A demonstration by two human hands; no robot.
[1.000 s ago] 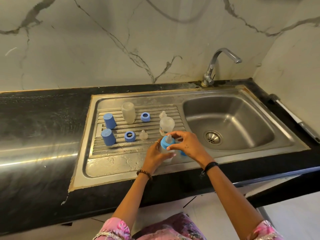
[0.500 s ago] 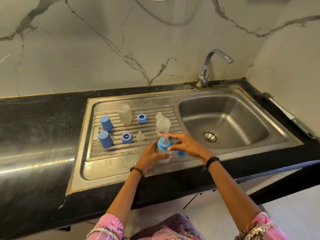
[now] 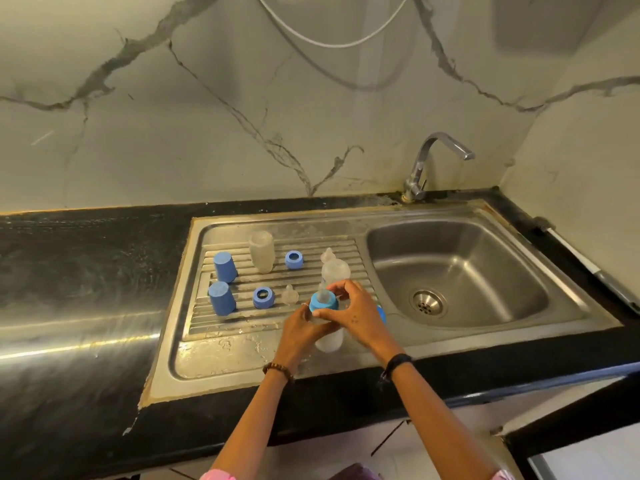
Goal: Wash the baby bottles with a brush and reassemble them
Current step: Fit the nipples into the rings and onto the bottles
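since the earlier frame both hands have kept turning the blue ring on the bottle. left hand (image 3: 303, 329) wraps the clear bottle (image 3: 329, 339) near the draining board's (image 3: 221, 355) near edge; right hand (image 3: 356, 311) pinches the blue ring (image 3: 323, 303) with its teat. wet plastic could slip, or the ring cross-thread and leak. loose caps, rings and another bottle (image 3: 261, 251) wait at far left.

- Steel drainboard (image 3: 221, 355) set in a black countertop (image 3: 69, 271).
- At nine o'clock: two blue caps (image 3: 225, 267), upside down.
- At twelve: clear bottle (image 3: 261, 251), blue ring (image 3: 294, 260).
- Centre: second ring (image 3: 263, 297), teat (image 3: 289, 294).
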